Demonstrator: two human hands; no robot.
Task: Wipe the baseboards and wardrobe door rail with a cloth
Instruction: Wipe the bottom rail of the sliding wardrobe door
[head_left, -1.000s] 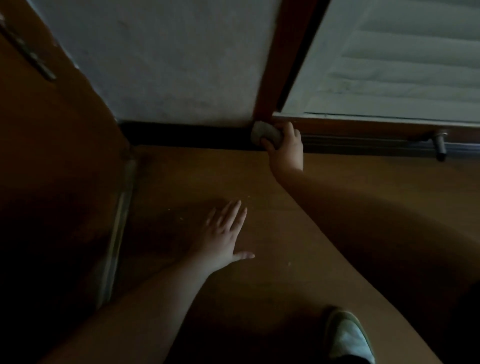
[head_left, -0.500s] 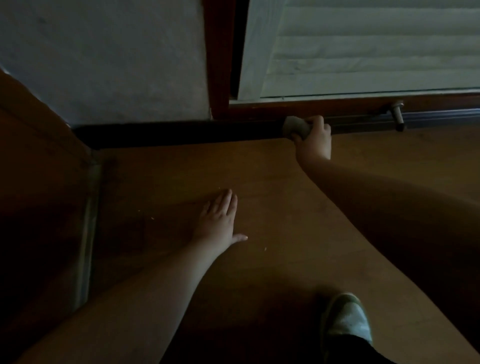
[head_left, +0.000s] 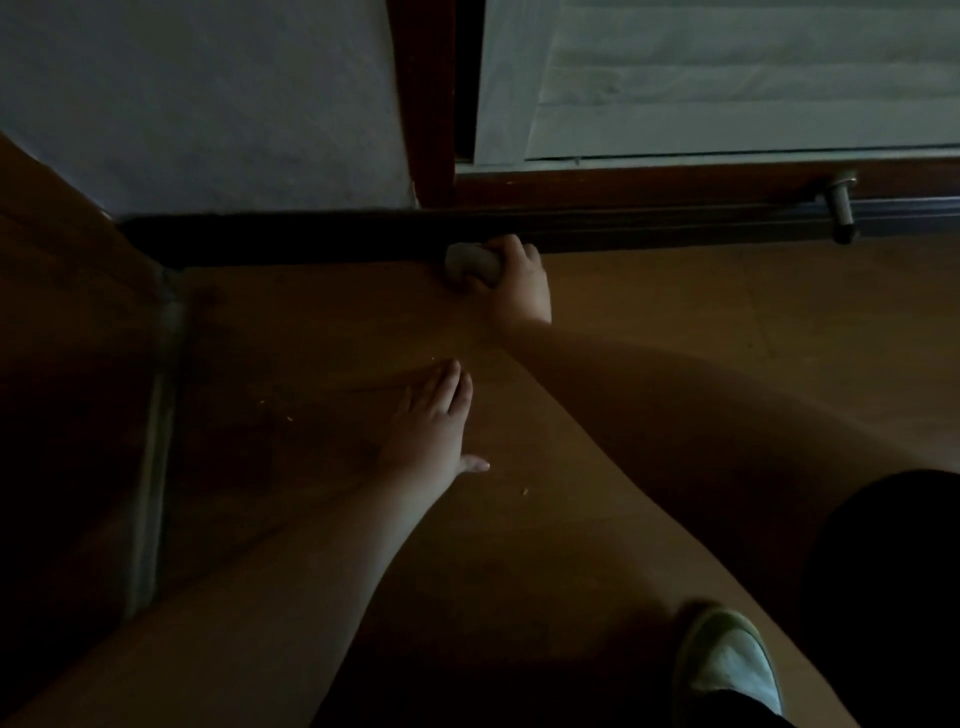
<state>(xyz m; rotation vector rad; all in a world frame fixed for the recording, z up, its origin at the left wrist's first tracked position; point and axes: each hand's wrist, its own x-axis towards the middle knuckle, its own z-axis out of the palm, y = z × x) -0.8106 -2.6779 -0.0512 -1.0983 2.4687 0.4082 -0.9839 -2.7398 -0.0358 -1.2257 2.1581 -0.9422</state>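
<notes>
While gripping cloth (head_left: 470, 262), right hand (head_left: 517, 283) now back at dark baseboard (head_left: 291, 240), off door rail (head_left: 675, 221); left hand (head_left: 434, 423) flat, fingers straight, on floor (head_left: 675, 322). Wiping under way.

**A dim corner where wall meets wardrobe**

Below me spreads a brown wood-look floor (head_left: 675, 322), darkest toward the lower left of the frame. A pale plastered wall (head_left: 208, 104) fills the upper left. A reddish-brown wooden post (head_left: 431, 104) stands at top centre, and a white louvred door (head_left: 727, 78) takes the upper right. A metal strip (head_left: 156, 441) runs down the left. The light is weak throughout.
</notes>
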